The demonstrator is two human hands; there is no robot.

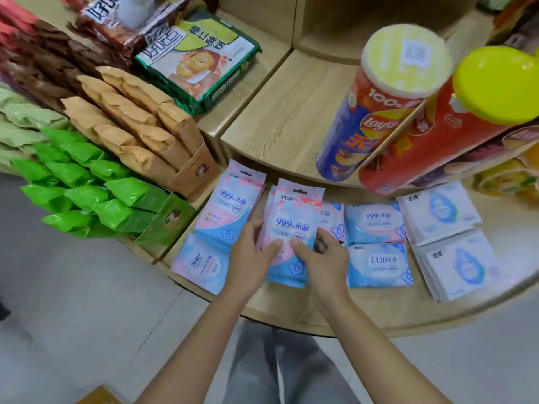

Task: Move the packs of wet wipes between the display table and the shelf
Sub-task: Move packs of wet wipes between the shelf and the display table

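Nearest: two bare forearms reaching forward over grey trousers and a pale floor.

Left hand (253,259): thumb laid on the front of a pink-and-blue wipes pack (291,228), fingers curled behind its left edge; grasping it.
Right hand (322,259): thumb on the same pack's front, fingers behind its right edge; grasping it. The pack is a flat, glossy plastic pouch with a hang-hole tab at top, held tilted above the lower surface (291,310), with further like pouches stacked just behind it.

Lower surface: light wood-grain board with a curved front edge. On it, left to right:
- left pink packs (224,211), two flat pouches, the farther one overlapping the nearer one;
- blue wipes packs (376,246), two soft rectangular packs, one behind the other, touching;
- white wipes packs (449,240), two stacks of thin square sachets with a blue drop print.

Left, on a separate wooden tier: green box (167,220), open card carton holding rows of bright green crimped sachets; behind it a brown box (195,170) holding tan crimped sachets; pale green and dark brown rows beyond.

Farther: upper tier (280,112), same wood grain, bearing a blue-and-red chip tube (376,112) with pale lid and a red tube (437,135) with yellow lid, both cylindrical. Farthest: green-edged biscuit pack (198,59), glossy film.
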